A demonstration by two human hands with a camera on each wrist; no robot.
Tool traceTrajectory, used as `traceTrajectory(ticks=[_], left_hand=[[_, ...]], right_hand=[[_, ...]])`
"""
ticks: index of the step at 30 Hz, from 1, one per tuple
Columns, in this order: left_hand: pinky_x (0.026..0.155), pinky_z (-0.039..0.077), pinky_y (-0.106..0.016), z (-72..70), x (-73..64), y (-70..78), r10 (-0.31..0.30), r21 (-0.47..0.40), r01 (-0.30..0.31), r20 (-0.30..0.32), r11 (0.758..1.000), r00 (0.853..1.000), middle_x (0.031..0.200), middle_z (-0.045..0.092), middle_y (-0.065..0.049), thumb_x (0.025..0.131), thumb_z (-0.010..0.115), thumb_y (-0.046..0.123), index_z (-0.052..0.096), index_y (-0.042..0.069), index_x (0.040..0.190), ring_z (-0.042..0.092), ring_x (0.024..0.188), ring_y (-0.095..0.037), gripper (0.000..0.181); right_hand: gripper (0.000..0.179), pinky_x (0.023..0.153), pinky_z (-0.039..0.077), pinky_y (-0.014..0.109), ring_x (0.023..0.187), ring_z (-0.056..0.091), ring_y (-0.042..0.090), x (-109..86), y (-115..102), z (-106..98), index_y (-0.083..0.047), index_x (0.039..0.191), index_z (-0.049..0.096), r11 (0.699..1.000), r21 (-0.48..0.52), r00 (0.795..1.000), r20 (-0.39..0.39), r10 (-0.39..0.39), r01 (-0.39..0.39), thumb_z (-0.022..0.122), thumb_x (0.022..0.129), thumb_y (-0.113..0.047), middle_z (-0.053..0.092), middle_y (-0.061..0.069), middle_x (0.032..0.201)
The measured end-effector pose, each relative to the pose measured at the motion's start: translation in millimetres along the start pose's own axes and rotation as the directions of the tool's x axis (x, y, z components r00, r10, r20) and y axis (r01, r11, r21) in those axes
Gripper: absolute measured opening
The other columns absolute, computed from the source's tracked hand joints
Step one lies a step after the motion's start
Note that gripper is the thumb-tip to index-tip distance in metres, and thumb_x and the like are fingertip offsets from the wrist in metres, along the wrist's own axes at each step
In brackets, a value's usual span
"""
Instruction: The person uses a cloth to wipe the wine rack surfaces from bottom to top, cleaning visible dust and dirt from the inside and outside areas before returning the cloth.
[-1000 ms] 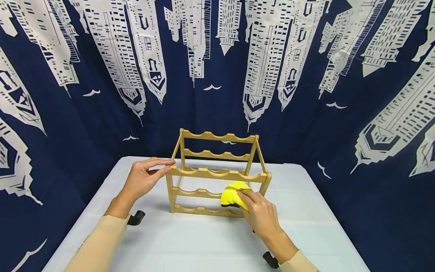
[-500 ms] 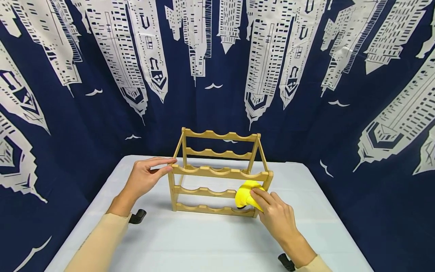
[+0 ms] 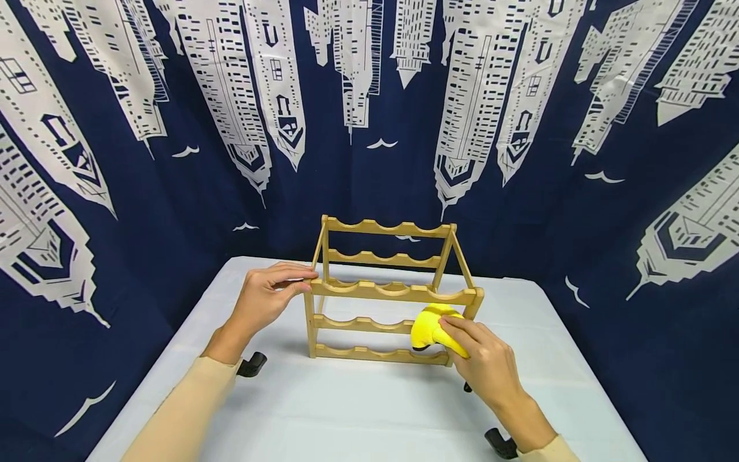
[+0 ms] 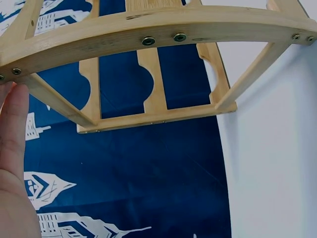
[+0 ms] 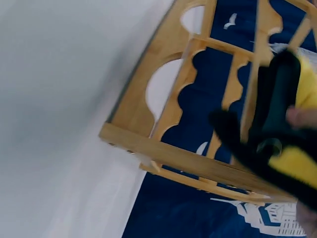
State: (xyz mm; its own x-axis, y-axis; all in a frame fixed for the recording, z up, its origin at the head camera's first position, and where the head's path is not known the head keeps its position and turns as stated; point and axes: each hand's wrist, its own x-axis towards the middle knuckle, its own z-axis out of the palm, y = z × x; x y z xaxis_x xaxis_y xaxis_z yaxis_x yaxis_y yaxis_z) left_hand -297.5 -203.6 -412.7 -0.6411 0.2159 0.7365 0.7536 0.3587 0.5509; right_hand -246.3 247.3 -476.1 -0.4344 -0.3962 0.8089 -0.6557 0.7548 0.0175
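Observation:
A light wooden wine rack (image 3: 398,293) with scalloped rails stands on the table. My left hand (image 3: 265,298) pinches its upper front left corner between thumb and fingers; in the left wrist view some fingers (image 4: 14,129) lie at the end of the curved side bar (image 4: 168,30). My right hand (image 3: 491,362) grips a soft yellow cleaning pad (image 3: 428,328) with black parts. The pad lies at the right end of the middle front rail, hiding part of it. Seen from the right wrist, a black strip-like part (image 5: 280,99) sits against the yellow material.
A white-covered table (image 3: 358,410) carries the rack. Behind and at both sides hangs a dark blue curtain (image 3: 369,179) printed with white buildings. Black wrist camera mounts (image 3: 252,365) show at both wrists.
The right hand has moved the yellow pad rightward along the rack's front rail, with little shift lately. The left hand stays at the corner. The whole head view has shifted slightly.

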Motion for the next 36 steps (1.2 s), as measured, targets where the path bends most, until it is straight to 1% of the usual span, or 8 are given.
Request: traceTrajectory(ticks=[2, 5, 7, 9, 13, 16, 24, 36], left_hand=[[0.091, 0.067, -0.014, 1.4, 0.3, 0.6, -0.004, -0.001, 0.004, -0.004, 1.0, 1.0, 0.122, 0.09, -0.012, 0.089, 0.095, -0.006, 0.093, 0.008, 0.117, 0.079, 0.119, 0.005, 0.032], [0.091, 0.068, -0.015, 2.0, -0.7, 0.2, -0.006, -0.011, 0.006, -0.01, 1.0, 1.0, 0.117, 0.091, -0.012, 0.088, 0.095, -0.007, 0.093, 0.007, 0.116, 0.08, 0.115, 0.002, 0.032], [0.091, 0.068, -0.014, 1.5, -1.7, 0.3, -0.007, -0.015, 0.007, -0.006, 1.0, 1.0, 0.116, 0.091, -0.012, 0.088, 0.095, -0.007, 0.093, 0.007, 0.116, 0.081, 0.113, 0.002, 0.032], [0.089, 0.068, -0.014, 0.4, -2.6, 0.5, -0.017, -0.027, 0.017, 0.004, 0.999, 1.0, 0.115, 0.091, -0.013, 0.089, 0.095, -0.007, 0.093, 0.007, 0.117, 0.081, 0.111, 0.002, 0.031], [0.088, 0.067, -0.014, -1.9, -4.8, 2.2, -0.079, -0.061, 0.08, 0.019, 0.995, 0.997, 0.118, 0.091, -0.013, 0.092, 0.093, -0.007, 0.092, 0.007, 0.119, 0.081, 0.111, 0.004, 0.03], [0.093, 0.069, -0.016, -3.4, -6.8, 2.4, -0.124, -0.082, 0.125, 0.019, 0.989, 0.992, 0.121, 0.09, -0.013, 0.094, 0.091, -0.007, 0.092, 0.008, 0.12, 0.081, 0.114, 0.005, 0.029], [0.107, 0.065, -0.018, -5.3, -9.9, -2.1, -0.183, -0.125, 0.189, 0.053, 0.974, 0.982, 0.13, 0.088, -0.017, 0.099, 0.087, -0.006, 0.089, 0.006, 0.126, 0.08, 0.124, 0.004, 0.029], [0.097, 0.067, -0.015, -7.6, -11.3, -1.0, -0.298, -0.128, 0.302, 0.05, 0.945, 0.953, 0.126, 0.089, -0.01, 0.105, 0.079, -0.008, 0.087, -0.005, 0.125, 0.077, 0.117, 0.008, 0.022]], right_hand=[[0.074, 0.089, 0.073, 0.036, 0.101, 0.085, 0.029, 2.5, -0.9, -3.4, -0.007, 0.13, 0.089, 0.996, 0.084, 0.999, 0.0, -0.044, 0.044, 0.109, 0.061, 0.011, 0.088, 0.006, 0.128], [0.043, 0.098, 0.071, 0.03, 0.1, 0.085, 0.03, 9.4, -5.6, -4.5, -0.007, 0.132, 0.088, 0.968, 0.199, 0.988, -0.054, -0.145, 0.153, 0.1, 0.092, -0.006, 0.088, 0.008, 0.127], [0.028, 0.096, 0.071, 0.026, 0.095, 0.083, 0.027, 16.3, -11.0, -3.5, -0.005, 0.132, 0.088, 0.942, 0.243, 0.971, -0.111, -0.212, 0.233, 0.087, 0.108, -0.021, 0.089, 0.009, 0.125], [0.033, 0.086, 0.072, 0.027, 0.088, 0.081, 0.026, 25.8, -18.0, -0.6, -0.002, 0.128, 0.088, 0.915, 0.266, 0.947, -0.191, -0.259, 0.304, 0.074, 0.117, -0.03, 0.089, 0.013, 0.12], [0.031, 0.072, 0.067, 0.027, 0.082, 0.077, 0.024, 48.8, -34.8, 6.0, 0.002, 0.124, 0.088, 0.882, 0.299, 0.914, -0.297, -0.276, 0.364, 0.075, 0.116, -0.024, 0.089, 0.018, 0.117], [0.026, 0.074, 0.068, 0.03, 0.085, 0.08, 0.027, 68.0, -49.0, 13.3, 0.002, 0.127, 0.087, 0.873, 0.326, 0.91, -0.324, -0.257, 0.363, 0.078, 0.114, -0.019, 0.089, 0.018, 0.119], [0.057, 0.091, 0.075, 0.04, 0.102, 0.087, 0.03, 109.7, -83.5, 46.0, -0.006, 0.132, 0.087, 0.908, 0.346, 0.959, -0.231, -0.161, 0.236, 0.105, 0.078, 0.003, 0.089, 0.011, 0.126], [0.055, 0.09, 0.074, 0.032, 0.108, 0.087, 0.021, 143.5, -122.4, 84.1, -0.015, 0.133, 0.088, 0.978, 0.183, 0.994, -0.068, -0.086, 0.097, 0.11, 0.082, -0.016, 0.088, -0.001, 0.127]])
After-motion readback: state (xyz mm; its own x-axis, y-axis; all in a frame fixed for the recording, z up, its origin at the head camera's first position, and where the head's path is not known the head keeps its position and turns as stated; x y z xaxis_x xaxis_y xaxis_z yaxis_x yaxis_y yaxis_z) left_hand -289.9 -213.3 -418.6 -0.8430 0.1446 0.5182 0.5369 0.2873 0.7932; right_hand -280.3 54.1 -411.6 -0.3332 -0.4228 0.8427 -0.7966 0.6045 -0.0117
